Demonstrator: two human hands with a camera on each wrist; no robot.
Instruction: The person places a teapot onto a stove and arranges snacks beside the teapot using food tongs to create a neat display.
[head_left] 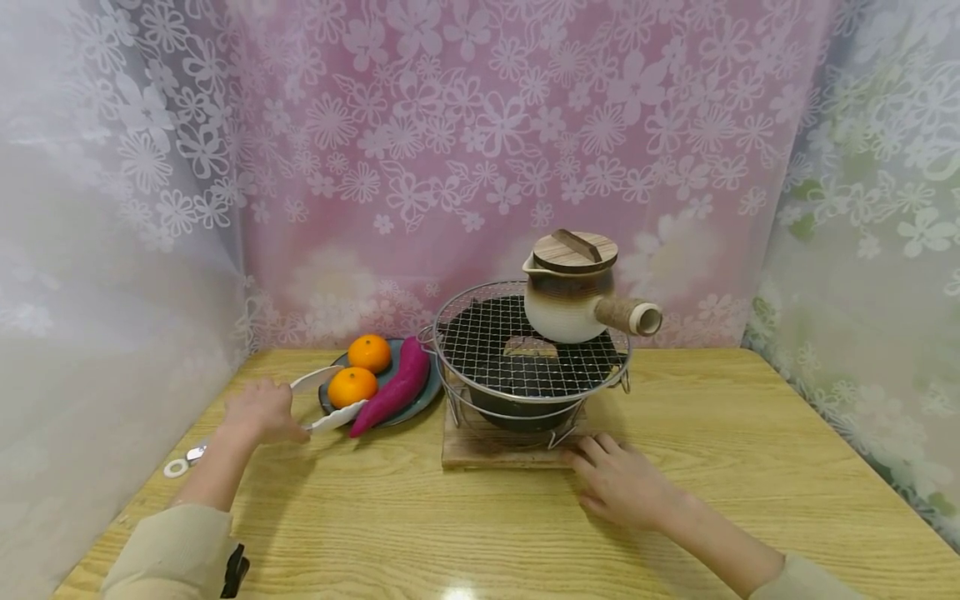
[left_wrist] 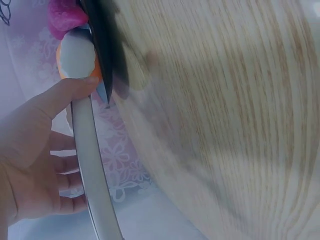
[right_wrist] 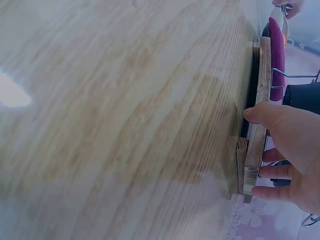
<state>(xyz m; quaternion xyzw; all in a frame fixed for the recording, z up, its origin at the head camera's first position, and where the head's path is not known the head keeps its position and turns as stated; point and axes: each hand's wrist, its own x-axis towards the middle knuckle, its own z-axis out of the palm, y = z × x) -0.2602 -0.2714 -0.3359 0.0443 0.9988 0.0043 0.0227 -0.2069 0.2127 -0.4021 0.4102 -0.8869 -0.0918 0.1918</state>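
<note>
My left hand grips a pair of tongs, its thumb along one arm and its fingers round the other. The tongs' pale ends straddle the front tangerine on a dark plate. Behind it sits a second tangerine, and a purple sweet potato leans across the plate's right side. My right hand holds the front right corner of a wooden board, thumb at the near edge. On that board stands a black stove under a round wire grill.
A side-handled teapot with a wooden lid rests on the right part of the grill, its handle pointing right. Flowered curtains enclose the back and both sides of the wooden table. The tongs' ring end lies near the left edge.
</note>
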